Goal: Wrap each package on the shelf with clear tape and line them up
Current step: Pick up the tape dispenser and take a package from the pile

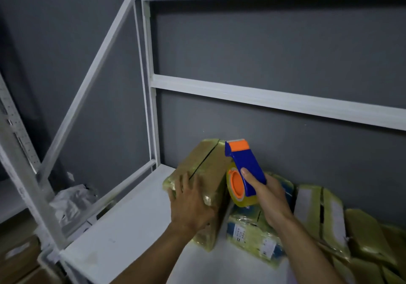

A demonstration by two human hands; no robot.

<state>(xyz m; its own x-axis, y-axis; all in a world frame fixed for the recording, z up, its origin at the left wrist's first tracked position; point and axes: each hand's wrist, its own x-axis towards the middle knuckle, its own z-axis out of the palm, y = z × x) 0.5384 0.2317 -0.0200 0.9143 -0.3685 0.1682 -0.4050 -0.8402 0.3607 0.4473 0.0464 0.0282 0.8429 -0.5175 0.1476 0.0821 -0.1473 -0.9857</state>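
Note:
A brown cardboard package [206, 165] shiny with clear tape stands tilted on the white shelf [123, 228]. My left hand [190, 202] lies on its near face with fingers spread and bent over the box's left edge. My right hand [267, 198] grips a blue and orange tape dispenser [243, 169] holding a roll of clear tape, pressed against the package's right side. A blue-labelled taped package [254, 235] lies below the dispenser. Several more taped packages [318, 211] lean in a heap to the right.
White shelf uprights and a diagonal brace [92, 81] rise at the left, with crossbars [274, 99] above the packages. The grey wall stands close behind. A crumpled plastic bag [70, 202] and cardboard boxes [17, 257] sit lower left, beyond the shelf edge.

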